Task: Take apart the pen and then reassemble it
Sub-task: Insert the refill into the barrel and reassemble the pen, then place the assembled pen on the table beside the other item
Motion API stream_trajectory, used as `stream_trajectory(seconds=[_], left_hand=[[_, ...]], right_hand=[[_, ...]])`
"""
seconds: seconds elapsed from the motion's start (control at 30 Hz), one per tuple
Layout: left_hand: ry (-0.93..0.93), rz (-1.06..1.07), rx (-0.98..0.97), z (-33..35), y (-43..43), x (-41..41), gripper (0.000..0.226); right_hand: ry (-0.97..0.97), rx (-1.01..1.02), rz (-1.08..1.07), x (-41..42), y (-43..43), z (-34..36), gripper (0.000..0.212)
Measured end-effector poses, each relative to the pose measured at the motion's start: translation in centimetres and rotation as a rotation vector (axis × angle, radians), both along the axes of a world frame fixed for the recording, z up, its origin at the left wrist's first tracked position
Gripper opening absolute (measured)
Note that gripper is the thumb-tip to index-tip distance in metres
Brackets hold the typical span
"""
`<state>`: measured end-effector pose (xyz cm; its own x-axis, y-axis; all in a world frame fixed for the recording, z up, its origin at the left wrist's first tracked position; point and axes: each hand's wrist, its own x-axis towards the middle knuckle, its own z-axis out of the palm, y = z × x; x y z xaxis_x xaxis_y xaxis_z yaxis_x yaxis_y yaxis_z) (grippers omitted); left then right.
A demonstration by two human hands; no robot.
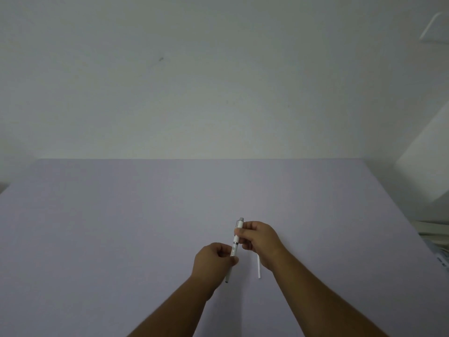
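A white pen (235, 242) is held over the lavender table (121, 227), slightly right of centre, tilted with its clicker end pointing away from me. My right hand (261, 242) pinches the upper barrel near the clip. My left hand (213, 260) grips the lower part, and the dark tip pokes out below its fingers. A thin white refill tube (259, 267) lies on the table just under my right hand, partly hidden by it.
The table's far edge meets a plain white wall. White furniture (427, 161) stands at the right, with some white items (435, 242) beyond the table's right edge.
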<state>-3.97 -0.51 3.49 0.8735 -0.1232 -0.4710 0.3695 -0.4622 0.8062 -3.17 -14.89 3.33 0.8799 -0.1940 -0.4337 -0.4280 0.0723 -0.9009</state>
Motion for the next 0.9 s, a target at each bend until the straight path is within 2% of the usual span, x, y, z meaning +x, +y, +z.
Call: stream_trajectory(seconds=[0.17,0.4,0.53,0.6,0.67,0.7,0.8,0.9], left_hand=[[-0.032,0.018,0.014,-0.3,-0.3,-0.2,0.012],[-0.005,0.019,0.017,-0.9,-0.7,0.4,0.011],[0.055,0.059,-0.018,-1.7,-0.8,0.8,0.012],[0.079,0.083,-0.021,-2.3,-0.9,1.0,0.015],[0.101,0.112,-0.016,-3.1,-0.9,1.2,0.016],[0.112,0.121,-0.001,-3.5,-0.9,1.3,0.016],[0.139,0.139,0.048,-4.9,-0.8,1.5,0.015],[0.132,0.145,0.114,-6.0,-0.7,1.5,0.017]], right_hand=[[-0.001,0.019,0.031,-0.2,-0.1,0.2,0.003],[0.018,-0.06,0.051,0.4,-0.2,-0.5,0.006],[0.079,-0.048,-0.12,0.8,-0.7,-2.1,0.011],[0.175,-0.296,-0.138,0.8,-1.3,-3.2,0.019],[0.259,-0.625,-0.021,0.4,-1.9,-4.3,0.024],[0.284,-0.726,0.031,0.0,-1.9,-4.8,0.022],[0.331,-0.787,0.114,-1.1,-1.9,-6.3,0.018],[0.332,-0.791,0.107,-1.6,-1.5,-7.2,0.016]])
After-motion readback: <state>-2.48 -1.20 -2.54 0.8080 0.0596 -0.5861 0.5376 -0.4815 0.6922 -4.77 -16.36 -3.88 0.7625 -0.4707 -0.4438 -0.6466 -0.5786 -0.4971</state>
